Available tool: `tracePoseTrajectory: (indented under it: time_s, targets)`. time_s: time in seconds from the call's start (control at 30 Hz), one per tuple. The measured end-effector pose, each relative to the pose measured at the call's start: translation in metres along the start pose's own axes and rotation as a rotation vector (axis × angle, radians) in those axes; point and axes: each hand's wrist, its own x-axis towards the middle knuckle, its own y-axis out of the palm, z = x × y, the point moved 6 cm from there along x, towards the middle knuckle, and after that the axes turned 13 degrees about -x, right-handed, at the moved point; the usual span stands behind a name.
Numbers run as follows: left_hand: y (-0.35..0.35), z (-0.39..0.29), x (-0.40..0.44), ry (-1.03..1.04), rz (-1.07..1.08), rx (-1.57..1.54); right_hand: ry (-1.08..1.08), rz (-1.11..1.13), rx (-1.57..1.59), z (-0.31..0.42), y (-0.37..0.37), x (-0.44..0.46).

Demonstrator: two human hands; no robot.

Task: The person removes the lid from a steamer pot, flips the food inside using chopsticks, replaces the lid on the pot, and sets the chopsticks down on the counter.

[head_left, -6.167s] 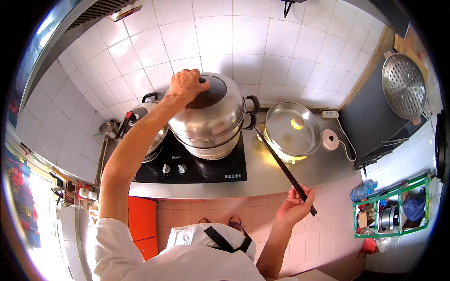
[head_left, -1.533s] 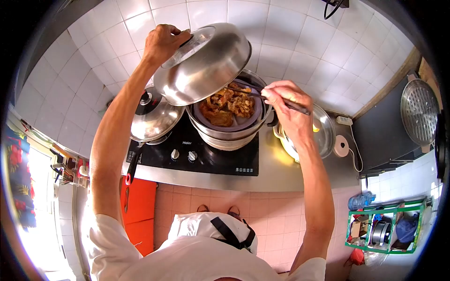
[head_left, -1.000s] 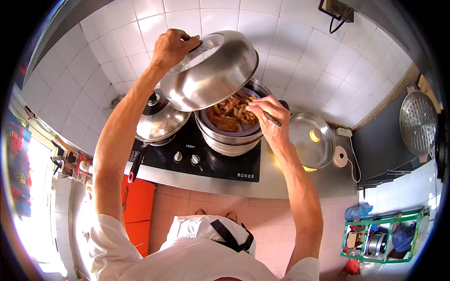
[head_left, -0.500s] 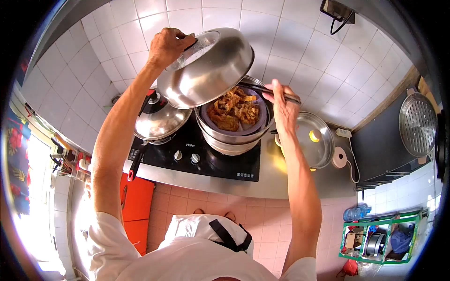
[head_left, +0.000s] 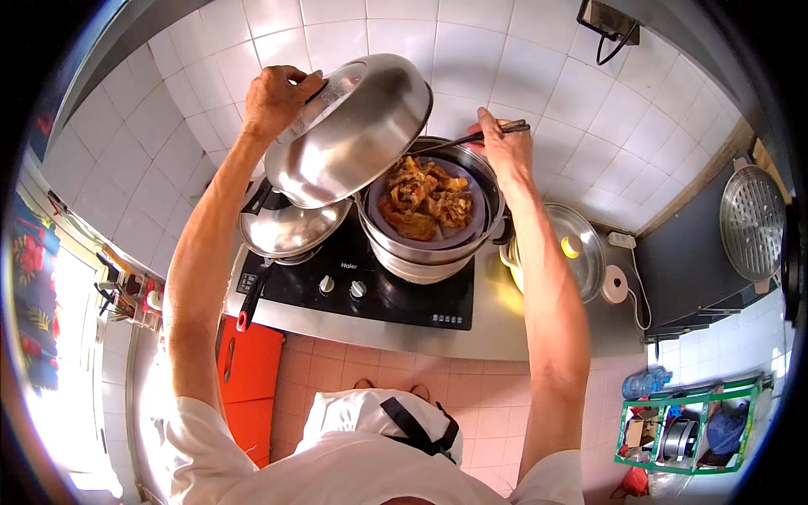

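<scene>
My left hand (head_left: 276, 99) is closed on the knob of a domed steel lid (head_left: 358, 139), holding it tilted above the left side of a steamer pot (head_left: 421, 268). Inside the pot sits a purple-grey bowl (head_left: 481, 206) of browned, cooked meat-like pieces (head_left: 425, 200). Dark chopsticks (head_left: 459, 141) are gripped in my right hand (head_left: 505, 147), at the pot's far right side. Their tips reach toward the far side of the food, partly behind the lid's rim.
A lidded frying pan (head_left: 295, 225) stands left on the black Haier cooktop (head_left: 396, 303), its handle jutting toward me. To the right is a glass-lidded pot (head_left: 581, 252) with a yellow knob. A perforated steel steamer plate (head_left: 752, 220) lies farther right. White tiles (head_left: 471, 50) line the wall behind.
My left hand and the lid have shifted left and slightly down, uncovering more of the pot. In my right hand the chopsticks have swung, their tips now lower and toward the food.
</scene>
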Motion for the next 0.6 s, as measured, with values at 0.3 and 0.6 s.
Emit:
tracePoseTrajectory:
  time_s: [0.3,0.6]
  targets:
    - [-0.003,0.008,0.0,-0.044,-0.023,0.064,-0.013,0.006,0.024,-0.012,-0.012,-0.005]
    - [0.003,0.003,-0.005,-0.039,-0.004,0.027,-0.208,0.177,0.129,0.014,0.025,-0.025]
